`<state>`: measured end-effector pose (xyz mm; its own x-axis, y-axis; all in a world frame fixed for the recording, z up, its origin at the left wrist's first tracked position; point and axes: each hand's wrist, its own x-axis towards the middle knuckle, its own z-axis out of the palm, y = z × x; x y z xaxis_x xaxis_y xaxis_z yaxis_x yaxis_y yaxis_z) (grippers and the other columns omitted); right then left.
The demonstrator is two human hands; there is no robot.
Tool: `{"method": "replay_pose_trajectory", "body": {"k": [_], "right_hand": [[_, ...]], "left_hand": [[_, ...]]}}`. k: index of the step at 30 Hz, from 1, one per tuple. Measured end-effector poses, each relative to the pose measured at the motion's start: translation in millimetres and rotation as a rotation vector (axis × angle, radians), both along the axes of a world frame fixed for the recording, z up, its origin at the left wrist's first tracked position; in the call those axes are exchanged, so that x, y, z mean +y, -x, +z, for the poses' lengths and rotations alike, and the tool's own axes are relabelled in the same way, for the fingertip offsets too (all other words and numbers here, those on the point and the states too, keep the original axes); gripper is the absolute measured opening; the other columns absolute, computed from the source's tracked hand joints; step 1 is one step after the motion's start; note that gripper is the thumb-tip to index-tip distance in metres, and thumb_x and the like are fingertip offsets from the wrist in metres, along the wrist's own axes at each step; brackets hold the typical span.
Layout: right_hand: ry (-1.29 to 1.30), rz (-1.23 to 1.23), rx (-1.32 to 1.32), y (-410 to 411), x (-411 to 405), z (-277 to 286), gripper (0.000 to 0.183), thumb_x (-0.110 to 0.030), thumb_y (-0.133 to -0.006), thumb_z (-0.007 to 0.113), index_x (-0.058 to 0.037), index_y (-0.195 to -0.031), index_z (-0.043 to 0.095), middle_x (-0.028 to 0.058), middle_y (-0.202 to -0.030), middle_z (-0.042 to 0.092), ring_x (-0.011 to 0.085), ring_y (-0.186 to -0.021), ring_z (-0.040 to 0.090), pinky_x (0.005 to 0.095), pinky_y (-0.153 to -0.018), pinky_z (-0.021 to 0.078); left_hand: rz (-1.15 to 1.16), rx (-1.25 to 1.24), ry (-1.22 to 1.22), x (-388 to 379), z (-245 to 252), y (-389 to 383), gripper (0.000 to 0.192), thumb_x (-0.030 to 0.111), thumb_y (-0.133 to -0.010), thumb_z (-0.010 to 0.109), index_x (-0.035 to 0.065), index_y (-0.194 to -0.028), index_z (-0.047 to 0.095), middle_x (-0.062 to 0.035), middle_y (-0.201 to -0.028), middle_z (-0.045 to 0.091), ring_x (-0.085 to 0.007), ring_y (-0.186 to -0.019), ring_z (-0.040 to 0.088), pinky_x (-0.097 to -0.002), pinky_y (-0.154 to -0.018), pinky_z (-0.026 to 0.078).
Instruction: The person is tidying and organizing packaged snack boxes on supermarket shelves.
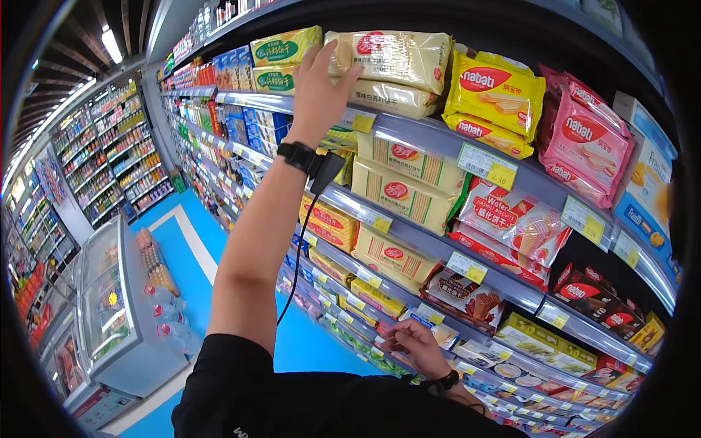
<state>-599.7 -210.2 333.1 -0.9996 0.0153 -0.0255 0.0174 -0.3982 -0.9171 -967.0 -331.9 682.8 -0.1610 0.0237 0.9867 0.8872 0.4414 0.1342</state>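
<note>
My left hand (324, 87) is raised to an upper shelf, its fingers spread against the left end of a cream-coloured pack of soda crackers (391, 61). That pack lies on top of another cracker pack (395, 97). Just left of the hand, green-and-yellow striped biscuit packs (282, 50) are stacked. To the right sit yellow Nabati wafer packs (495, 96) and pink Nabati wafer packs (589, 139). My right hand (416, 347) hangs low before the lower shelves, fingers loosely curled, with nothing seen in it. Both wrists wear black bands; a cable runs from a black device at the left one.
Shelf edges with price tags (487, 164) run across the view. More crackers (402, 191) and wafer packs (509, 219) fill the shelves below. At the left stand a chest freezer (118, 295), large water bottles (175, 328) on the blue floor (181, 241) and drink shelves (118, 153).
</note>
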Motion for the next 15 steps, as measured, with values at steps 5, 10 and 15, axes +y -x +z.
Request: {"method": "replay_pose_trajectory", "body": {"k": [5,10,15], "right_hand": [[0.018,0.007,0.013,-3,-2,-1,0.017,-0.009,-0.111,0.051,0.0006,-0.123,0.058,0.0169,-0.121,0.069,0.0295,-0.110,0.073,0.0439,-0.098,0.0585],[0.043,-0.029,-0.013,-11,2,-6,0.017,-0.009,-0.111,0.049,0.0002,-0.123,0.058,0.0172,-0.121,0.069,0.0300,-0.109,0.073,0.0448,-0.098,0.0582],[0.041,-0.038,-0.034,-16,2,-6,0.018,-0.012,-0.112,0.048,-0.0003,-0.121,0.058,0.0182,-0.122,0.069,0.0295,-0.108,0.073,0.0443,-0.098,0.0579]], "left_hand": [[-0.118,-0.035,0.036,-1,2,15,0.066,0.042,-0.096,0.075,0.0000,-0.144,0.058,-0.0272,-0.143,0.059,-0.0406,-0.130,0.060,-0.0440,-0.107,0.050],[-0.090,-0.073,0.004,14,-12,-6,0.078,0.048,-0.095,0.074,0.0001,-0.152,0.050,-0.0343,-0.155,0.045,-0.0461,-0.141,0.050,-0.0457,-0.112,0.046],[-0.209,-0.159,0.069,22,-11,-35,0.089,0.053,-0.094,0.073,-0.0014,-0.157,0.042,-0.0380,-0.159,0.036,-0.0510,-0.147,0.041,-0.0490,-0.119,0.039]]}}
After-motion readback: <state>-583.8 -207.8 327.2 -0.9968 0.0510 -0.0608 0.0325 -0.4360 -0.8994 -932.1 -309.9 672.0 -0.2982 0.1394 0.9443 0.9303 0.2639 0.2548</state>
